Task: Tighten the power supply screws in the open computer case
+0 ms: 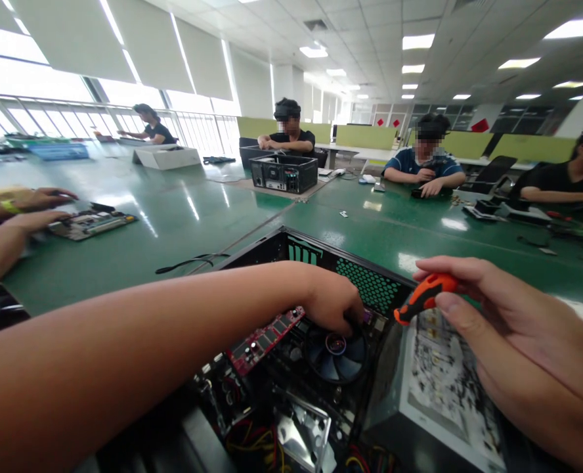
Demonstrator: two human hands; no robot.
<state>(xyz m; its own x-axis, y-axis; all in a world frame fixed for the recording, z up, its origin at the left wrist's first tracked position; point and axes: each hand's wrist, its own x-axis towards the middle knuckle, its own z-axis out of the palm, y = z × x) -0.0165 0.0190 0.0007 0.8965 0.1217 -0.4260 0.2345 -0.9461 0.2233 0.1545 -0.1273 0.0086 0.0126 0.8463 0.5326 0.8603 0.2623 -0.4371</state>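
Note:
My left hand (333, 301) reaches down into an open black computer case (281, 238). Its fingers curl at the far edge of a round cooling fan (335, 351); what lies under the fingertips is hidden. Over the right side of the case, my right hand (508, 328) grips a screwdriver (425, 297) by its orange and black handle, with the shaft out of sight. Below that hand sits a grey metal box with a worn label (446, 387), probably the power supply. Left of the fan is a red circuit board (266, 338).
A loose black cable (190, 263) lies behind the case on the green table (213, 226). At left, another person's hands (38, 207) are beside a circuit board (94, 222). A second computer case (284, 174) stands farther back, with several co-workers around the table.

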